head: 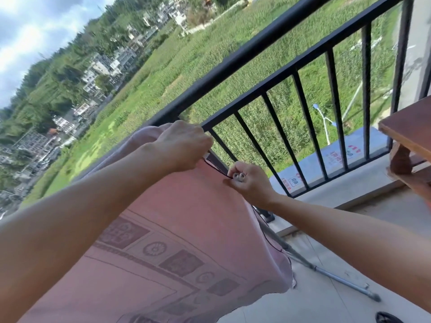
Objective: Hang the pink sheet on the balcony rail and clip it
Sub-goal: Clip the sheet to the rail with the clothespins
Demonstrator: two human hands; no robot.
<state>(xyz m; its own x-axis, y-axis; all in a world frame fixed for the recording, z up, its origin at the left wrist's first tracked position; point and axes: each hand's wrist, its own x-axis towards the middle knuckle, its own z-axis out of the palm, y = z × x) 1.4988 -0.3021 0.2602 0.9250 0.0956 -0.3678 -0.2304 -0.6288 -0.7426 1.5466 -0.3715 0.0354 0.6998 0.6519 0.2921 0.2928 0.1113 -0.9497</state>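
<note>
One pink sheet (177, 220) lies draped over the balcony rail (268, 40), most of it hanging on our side. Our left hand (184, 145) is clenched on the sheet's edge at the rail top, and our right hand (247, 183), just below, pinches the hem with a small metal clip (239, 176) in its grip. We judge the clipping not yet done. If we let go too soon, wind or the cloth's own weight could drag it off the rail; a shallow bite by the clip might slip. A wooden bench (410, 134) stands well apart at right
</note>
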